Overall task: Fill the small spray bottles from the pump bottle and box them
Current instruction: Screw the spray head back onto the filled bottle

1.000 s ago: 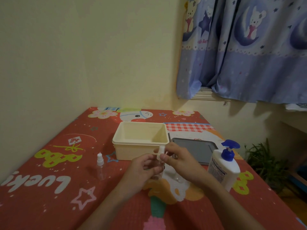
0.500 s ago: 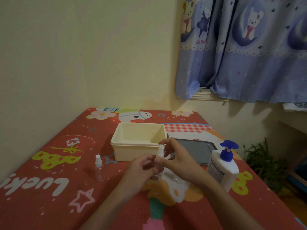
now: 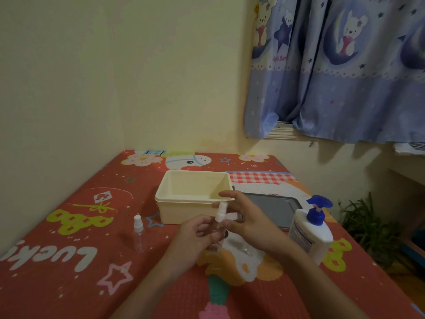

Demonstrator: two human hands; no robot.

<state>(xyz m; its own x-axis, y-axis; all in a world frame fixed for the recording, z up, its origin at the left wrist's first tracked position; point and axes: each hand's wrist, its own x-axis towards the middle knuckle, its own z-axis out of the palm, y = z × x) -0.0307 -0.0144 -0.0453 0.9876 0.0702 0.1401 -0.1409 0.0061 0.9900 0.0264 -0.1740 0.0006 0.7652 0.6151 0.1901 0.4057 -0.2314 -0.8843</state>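
Note:
I hold a small clear spray bottle [image 3: 218, 223] upright between both hands, just in front of the cream plastic box [image 3: 174, 204]. My left hand [image 3: 195, 240] grips its clear body. My right hand [image 3: 247, 223] pinches its white spray head [image 3: 222, 211] from the right. A second small spray bottle [image 3: 139, 234] with a white head stands alone on the mattress to the left. The white pump bottle [image 3: 310, 233] with a blue pump stands at the right, beside my right forearm. The box is open and looks empty.
A dark grey lid or tray [image 3: 273, 210] lies flat between the box and the pump bottle. The red patterned mattress [image 3: 69, 261] meets the yellow wall on the left and at the back. A potted plant [image 3: 368, 229] stands on the floor beyond the right edge.
My hands stay at the same place with the bottle. The fingers of my right hand have shifted a little on the spray head.

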